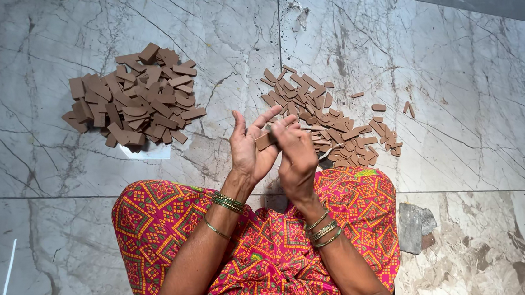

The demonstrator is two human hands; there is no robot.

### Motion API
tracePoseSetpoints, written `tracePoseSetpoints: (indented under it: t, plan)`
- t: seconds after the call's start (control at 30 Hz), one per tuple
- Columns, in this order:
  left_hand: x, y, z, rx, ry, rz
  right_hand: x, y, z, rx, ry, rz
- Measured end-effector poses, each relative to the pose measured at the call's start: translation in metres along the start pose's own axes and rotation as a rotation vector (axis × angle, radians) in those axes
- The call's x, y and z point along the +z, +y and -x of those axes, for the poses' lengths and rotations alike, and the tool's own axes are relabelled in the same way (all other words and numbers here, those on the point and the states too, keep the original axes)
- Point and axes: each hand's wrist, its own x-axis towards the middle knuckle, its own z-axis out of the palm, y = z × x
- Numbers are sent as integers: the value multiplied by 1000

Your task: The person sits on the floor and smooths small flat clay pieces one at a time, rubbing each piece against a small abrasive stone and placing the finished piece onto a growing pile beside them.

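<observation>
Brown piece [266,141] pinched between both hands' fingers [281,132]

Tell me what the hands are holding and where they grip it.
A small brown flat piece, pinched between the left hand and right hand; the right-hand end is covered by fingers.
</observation>
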Motion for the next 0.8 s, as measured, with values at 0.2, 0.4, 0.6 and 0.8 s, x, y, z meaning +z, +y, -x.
tracePoseSetpoints:
  t: [0.2,0.4,0.6,0.8]
  plan:
    - [8,1,6,27,-22,25,-14,-14,-10,-228,-144,352]
    - [13,-2,6,45,-68,57,-13,-15,-9,-222,-128,289]
    - [14,1,11,57,-96,26,-15,-14,-12,-139,-34,232]
    - [13,3,12,50,-112,78,-13,-14,-8,-131,-78,309]
